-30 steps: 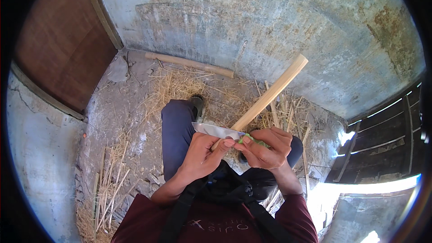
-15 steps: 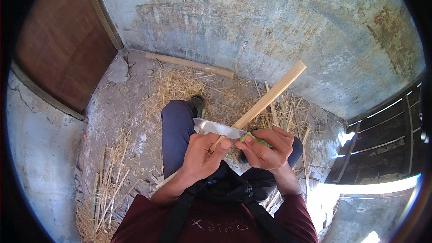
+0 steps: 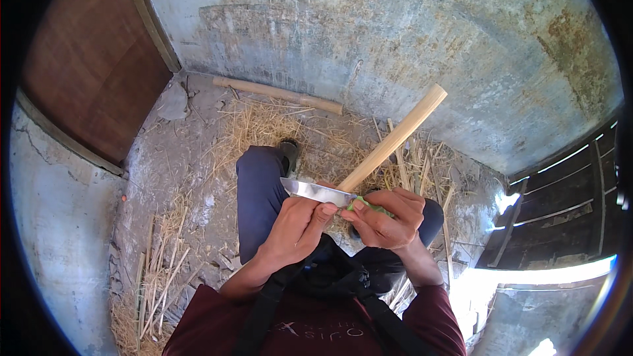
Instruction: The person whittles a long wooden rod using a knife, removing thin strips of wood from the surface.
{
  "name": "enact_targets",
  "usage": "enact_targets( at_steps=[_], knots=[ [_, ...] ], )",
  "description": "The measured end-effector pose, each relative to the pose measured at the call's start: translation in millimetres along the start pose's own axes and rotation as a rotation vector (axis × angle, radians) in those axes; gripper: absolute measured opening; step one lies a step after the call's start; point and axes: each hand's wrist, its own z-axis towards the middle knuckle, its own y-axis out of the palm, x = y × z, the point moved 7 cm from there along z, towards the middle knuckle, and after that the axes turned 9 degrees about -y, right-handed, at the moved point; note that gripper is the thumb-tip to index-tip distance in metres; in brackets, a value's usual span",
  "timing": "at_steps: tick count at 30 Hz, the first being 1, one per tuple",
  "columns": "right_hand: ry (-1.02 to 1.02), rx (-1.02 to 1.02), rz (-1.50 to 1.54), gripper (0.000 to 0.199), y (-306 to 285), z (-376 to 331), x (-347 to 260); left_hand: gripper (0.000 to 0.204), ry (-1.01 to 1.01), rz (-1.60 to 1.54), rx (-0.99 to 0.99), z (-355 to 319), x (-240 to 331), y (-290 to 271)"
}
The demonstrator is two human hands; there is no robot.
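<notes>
My right hand (image 3: 389, 217) is closed round the green handle (image 3: 374, 206) of a knife. Its broad steel blade (image 3: 316, 192) points left, lying across the lower part of a pale split bamboo piece (image 3: 395, 138). This bamboo slants up and away to the right from my hands. My left hand (image 3: 298, 227) is closed at the bamboo's near end, just below the blade, with thumb and fingers pinched together. The left thumb tip is close to the right fingertips. The fingers and blade hide the near end of the bamboo.
Straw (image 3: 260, 122) and loose bamboo strips (image 3: 158, 290) litter the floor around my legs. A round bamboo pole (image 3: 277, 94) lies along the far wall (image 3: 343, 33). A brown door panel (image 3: 99, 59) stands at left, dark wooden slats (image 3: 560, 204) at right.
The knife blade has shifted slightly down and left along with its tilt. Both hands have moved a little, and the bamboo's far end has swung slightly upward. Both hands keep their grip.
</notes>
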Motion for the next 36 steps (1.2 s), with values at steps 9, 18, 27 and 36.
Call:
enact_targets(
  at_steps=[9, 18, 27, 36],
  knots=[
    [-0.029, 0.033, -0.042, 0.034, -2.1, 0.9, -1.9, 0.036, -0.004, -0.012, 0.046, 1.5, -6.8, 1.5],
    [-0.038, 0.017, -0.085, 0.033, -4.9, 5.3, -4.2, 0.048, -0.069, -0.041, 0.108, -1.3, -8.0, -2.9],
    [-0.022, 0.018, -0.059, 0.034, -4.7, 5.7, -0.7, 0.045, -0.064, -0.041, 0.088, -0.4, -5.6, -4.2],
    [-0.042, 0.025, -0.058, 0.036, -8.4, 7.7, -0.8, 0.034, -0.033, 0.051, 0.087, -2.2, -1.4, -3.9]
  ],
)
